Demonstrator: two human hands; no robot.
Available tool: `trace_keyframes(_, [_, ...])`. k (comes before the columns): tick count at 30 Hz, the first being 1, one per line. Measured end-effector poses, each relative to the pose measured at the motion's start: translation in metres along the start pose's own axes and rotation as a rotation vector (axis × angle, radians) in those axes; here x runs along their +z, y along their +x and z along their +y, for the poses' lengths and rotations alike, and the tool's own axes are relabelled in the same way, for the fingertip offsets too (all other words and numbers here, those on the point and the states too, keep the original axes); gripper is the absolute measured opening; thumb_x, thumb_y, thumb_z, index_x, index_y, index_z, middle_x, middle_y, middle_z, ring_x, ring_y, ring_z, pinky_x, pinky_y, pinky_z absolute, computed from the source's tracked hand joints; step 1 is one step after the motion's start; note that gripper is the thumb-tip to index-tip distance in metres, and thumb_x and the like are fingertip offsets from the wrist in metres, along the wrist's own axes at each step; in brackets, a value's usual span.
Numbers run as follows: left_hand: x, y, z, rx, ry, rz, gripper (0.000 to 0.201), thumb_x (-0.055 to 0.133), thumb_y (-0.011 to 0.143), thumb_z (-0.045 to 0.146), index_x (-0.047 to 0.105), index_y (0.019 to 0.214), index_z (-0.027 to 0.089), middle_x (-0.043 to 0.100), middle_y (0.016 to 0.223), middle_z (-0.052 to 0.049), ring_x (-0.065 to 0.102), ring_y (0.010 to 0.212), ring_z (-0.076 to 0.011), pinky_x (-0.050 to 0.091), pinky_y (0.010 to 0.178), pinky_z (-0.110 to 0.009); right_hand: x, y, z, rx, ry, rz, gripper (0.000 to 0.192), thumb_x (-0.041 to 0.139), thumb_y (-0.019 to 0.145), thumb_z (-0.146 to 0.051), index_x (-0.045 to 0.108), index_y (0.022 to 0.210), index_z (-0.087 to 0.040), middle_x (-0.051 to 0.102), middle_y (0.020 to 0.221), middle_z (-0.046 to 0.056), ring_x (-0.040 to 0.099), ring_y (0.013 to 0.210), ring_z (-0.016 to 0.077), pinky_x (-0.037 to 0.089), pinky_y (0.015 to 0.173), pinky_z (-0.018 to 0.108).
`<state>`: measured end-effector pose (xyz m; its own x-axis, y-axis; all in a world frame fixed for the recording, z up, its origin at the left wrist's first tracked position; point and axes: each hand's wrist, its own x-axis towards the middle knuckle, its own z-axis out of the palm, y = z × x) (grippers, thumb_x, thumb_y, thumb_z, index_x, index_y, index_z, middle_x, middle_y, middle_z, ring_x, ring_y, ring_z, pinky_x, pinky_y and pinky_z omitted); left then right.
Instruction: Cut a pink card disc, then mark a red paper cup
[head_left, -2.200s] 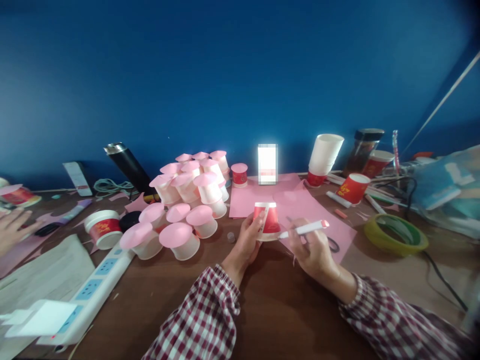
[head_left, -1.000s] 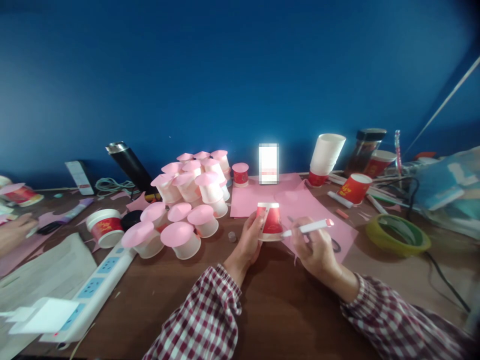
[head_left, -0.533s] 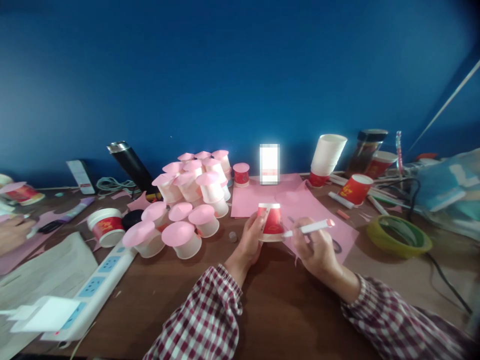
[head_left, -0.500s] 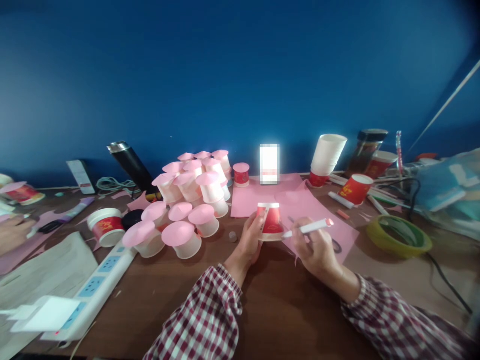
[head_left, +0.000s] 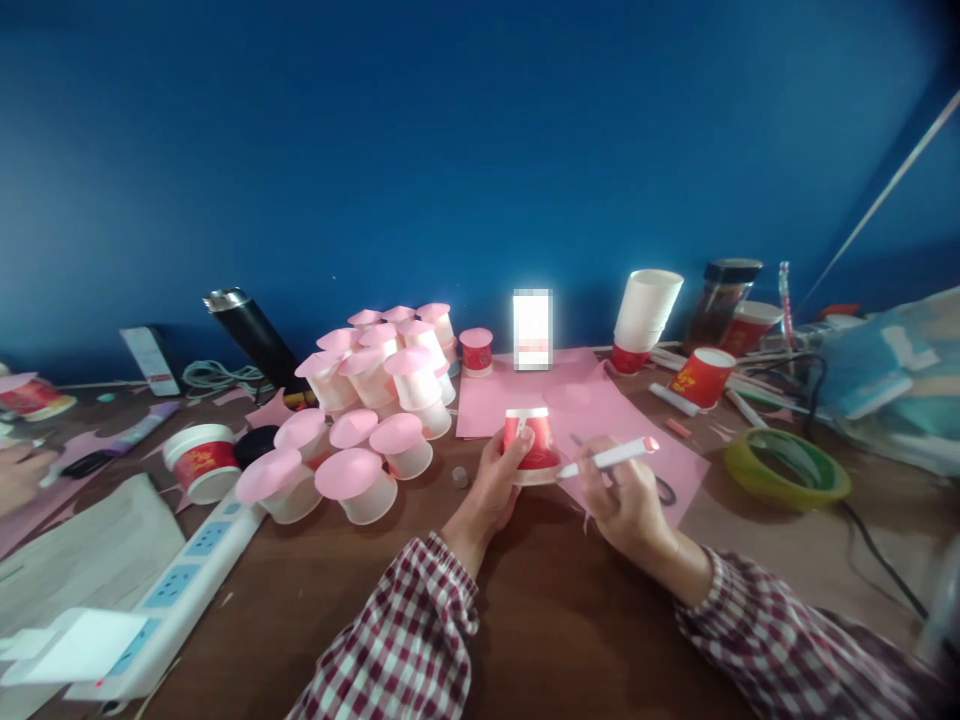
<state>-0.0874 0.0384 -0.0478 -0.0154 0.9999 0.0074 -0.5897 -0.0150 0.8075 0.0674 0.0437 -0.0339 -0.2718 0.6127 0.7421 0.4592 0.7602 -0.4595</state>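
Note:
My left hand (head_left: pixel 491 485) grips a small red paper cup (head_left: pixel 531 445) that stands upside down on a pink paper sheet (head_left: pixel 600 410). My right hand (head_left: pixel 626 500) holds a white marker with a pink end (head_left: pixel 609 457); its tip rests at the cup's lower rim. Black scissors (head_left: pixel 664 488) lie on the sheet just right of that hand. Both sleeves are red-and-white checked.
A pile of white cups with pink paper lids (head_left: pixel 367 400) sits to the left, with a white power strip (head_left: pixel 180 580) in front of it. Stacked white cups (head_left: pixel 645 310), a red cup (head_left: pixel 701 378) and a green tape roll (head_left: pixel 787 470) stand right. Another person's hand (head_left: pixel 19 475) is far left.
My hands have stayed on the cup and marker. The view has shifted slightly, and the other person's hand at the far left has drawn back toward the edge.

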Motion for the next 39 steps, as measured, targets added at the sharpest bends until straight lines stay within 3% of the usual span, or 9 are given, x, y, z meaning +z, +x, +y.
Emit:
trace_keyframes(8, [0.0009,0.0001,0.0003,-0.039,-0.023,-0.024,0.027,0.064,0.079,0.038,0.062,0.087,0.012,0.064,0.080,-0.005,0.060,0.071,-0.0144,0.047,0.068,-0.027,-0.0016,0.0002,0.0012,0.047,0.011,-0.004,0.012,0.042,0.091,-0.021,0.047,0.080,-0.022,0.055,0.063,0.001,0.051,0.052,0.0141,0.042,0.053,0.027])
trace_keyframes(17, [-0.0009,0.0005,0.0000,0.008,-0.036,-0.012,0.024,0.064,0.079,0.036,0.063,0.087,0.013,0.065,0.077,-0.004,0.060,0.069,-0.0140,0.046,0.068,-0.027,0.0001,0.0006,0.0030,0.026,0.003,-0.046,0.012,0.045,0.089,-0.019,0.049,0.078,-0.020,0.055,0.063,-0.001,0.054,0.054,0.0128,0.041,0.055,0.024])
trace_keyframes(39, [0.0018,0.0002,0.0002,0.013,-0.016,-0.014,0.029,0.061,0.080,0.041,0.064,0.086,0.012,0.069,0.080,-0.007,0.063,0.072,-0.0183,0.047,0.073,-0.032,0.0004,-0.0033,0.0054,0.060,-0.017,0.004,0.010,0.044,0.091,-0.021,0.048,0.082,-0.020,0.054,0.066,-0.001,0.050,0.054,0.0128,0.040,0.055,0.025])
